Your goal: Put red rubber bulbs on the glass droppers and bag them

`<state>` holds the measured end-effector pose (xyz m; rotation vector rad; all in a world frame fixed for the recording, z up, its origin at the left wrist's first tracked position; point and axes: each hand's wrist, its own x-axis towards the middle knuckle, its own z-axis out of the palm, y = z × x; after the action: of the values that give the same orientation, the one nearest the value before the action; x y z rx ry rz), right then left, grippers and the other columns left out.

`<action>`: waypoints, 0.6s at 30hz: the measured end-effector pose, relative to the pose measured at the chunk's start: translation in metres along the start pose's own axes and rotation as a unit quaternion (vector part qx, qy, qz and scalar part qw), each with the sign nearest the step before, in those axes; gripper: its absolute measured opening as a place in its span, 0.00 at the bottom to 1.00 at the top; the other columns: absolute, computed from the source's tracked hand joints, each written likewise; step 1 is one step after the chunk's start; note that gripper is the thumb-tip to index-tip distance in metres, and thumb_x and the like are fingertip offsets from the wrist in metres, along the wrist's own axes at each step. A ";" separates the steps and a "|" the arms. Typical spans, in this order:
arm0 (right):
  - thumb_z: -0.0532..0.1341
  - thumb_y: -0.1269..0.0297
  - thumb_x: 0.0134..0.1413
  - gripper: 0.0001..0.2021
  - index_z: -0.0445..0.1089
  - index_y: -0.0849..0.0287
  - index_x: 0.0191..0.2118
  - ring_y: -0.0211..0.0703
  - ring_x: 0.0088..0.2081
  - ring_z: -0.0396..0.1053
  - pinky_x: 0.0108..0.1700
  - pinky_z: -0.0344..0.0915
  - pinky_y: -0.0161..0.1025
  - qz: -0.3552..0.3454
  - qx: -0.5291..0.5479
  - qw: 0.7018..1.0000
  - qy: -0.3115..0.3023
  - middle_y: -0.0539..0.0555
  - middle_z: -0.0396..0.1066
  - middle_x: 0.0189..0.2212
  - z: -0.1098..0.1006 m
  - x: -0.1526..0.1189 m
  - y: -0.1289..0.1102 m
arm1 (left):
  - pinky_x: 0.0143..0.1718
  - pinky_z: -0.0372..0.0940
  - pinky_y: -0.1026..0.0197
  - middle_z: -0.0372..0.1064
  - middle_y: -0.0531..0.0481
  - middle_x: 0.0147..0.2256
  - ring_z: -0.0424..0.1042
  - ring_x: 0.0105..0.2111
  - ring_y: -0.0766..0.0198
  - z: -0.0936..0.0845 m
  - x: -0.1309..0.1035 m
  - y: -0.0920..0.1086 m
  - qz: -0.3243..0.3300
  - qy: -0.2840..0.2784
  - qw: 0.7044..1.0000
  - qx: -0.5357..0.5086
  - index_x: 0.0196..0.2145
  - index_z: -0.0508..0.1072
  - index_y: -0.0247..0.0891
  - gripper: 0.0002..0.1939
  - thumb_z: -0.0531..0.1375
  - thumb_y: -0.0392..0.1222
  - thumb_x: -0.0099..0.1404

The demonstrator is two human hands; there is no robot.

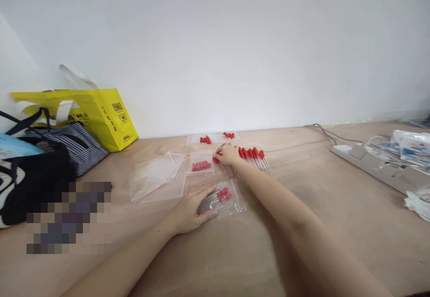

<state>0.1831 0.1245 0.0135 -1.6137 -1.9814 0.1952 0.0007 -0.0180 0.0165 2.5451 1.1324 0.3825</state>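
My left hand (196, 209) lies over a clear zip bag (231, 203) on the table, thumb and fingers apart. Inside that bag are a few glass droppers with red bulbs (224, 194). Farther out, my right hand (227, 154) has its fingertips closed on the red end of a dropper (215, 160) at the left of a row. To its right, several more droppers (251, 153) lie side by side, bulbs away from me. Left of the right hand is a small zip bag (201, 157) with red-bulbed droppers in it. My right palm hides part of the row.
Flat zip bags (152, 176) overlap at the left. Bagged droppers (205, 139) lie near the wall. A yellow bag (101, 113), a striped pouch (75, 144) and a black bag (40, 171) stand far left. A power strip (372, 167) with cables is at the right.
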 end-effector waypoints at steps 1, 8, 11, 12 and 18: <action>0.59 0.60 0.44 0.08 0.72 0.57 0.28 0.54 0.46 0.59 0.47 0.50 0.55 0.007 0.018 1.000 0.005 0.57 0.68 0.39 -0.002 0.001 0.002 | 0.53 0.53 0.51 0.55 0.47 0.55 0.55 0.54 0.55 0.000 0.000 0.000 -0.002 -0.001 1.000 0.000 0.55 0.55 0.41 0.29 0.53 0.52 0.59; 0.51 0.63 0.52 0.09 0.64 0.62 0.35 0.35 0.32 0.67 0.35 0.62 0.34 0.028 0.194 0.979 0.056 0.53 0.70 0.31 -0.034 -0.011 0.028 | 0.55 0.51 0.52 0.51 0.46 0.57 0.52 0.56 0.56 0.000 0.001 -0.001 -0.015 -0.013 1.000 -0.004 0.56 0.53 0.40 0.29 0.53 0.52 0.59; 0.46 0.57 0.55 0.12 0.59 0.60 0.37 0.34 0.28 0.67 0.31 0.63 0.33 0.044 0.277 0.953 0.117 0.52 0.69 0.29 -0.050 -0.036 0.043 | 0.55 0.51 0.53 0.51 0.46 0.57 0.52 0.56 0.56 0.000 0.001 -0.001 -0.019 -0.014 1.000 -0.004 0.56 0.52 0.40 0.30 0.53 0.52 0.59; 0.49 0.54 0.52 0.13 0.58 0.59 0.35 0.34 0.26 0.66 0.29 0.62 0.33 0.052 0.355 0.919 0.162 0.50 0.68 0.26 -0.055 -0.048 0.048 | 0.55 0.51 0.53 0.50 0.47 0.57 0.52 0.56 0.56 0.000 0.001 -0.001 -0.019 -0.014 1.000 -0.003 0.56 0.52 0.41 0.30 0.53 0.52 0.59; 0.61 0.50 0.38 0.18 0.59 0.58 0.28 0.31 0.19 0.60 0.23 0.57 0.31 0.143 0.552 0.803 0.175 0.46 0.65 0.19 -0.062 -0.115 0.058 | 0.55 0.51 0.51 0.50 0.47 0.57 0.51 0.56 0.55 0.002 0.003 -0.004 -0.020 -0.018 1.000 0.005 0.57 0.50 0.41 0.31 0.52 0.53 0.59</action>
<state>0.2770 0.0176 0.0001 -0.9991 -0.9388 0.9048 0.0006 -0.0137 0.0133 2.5227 1.1731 0.3211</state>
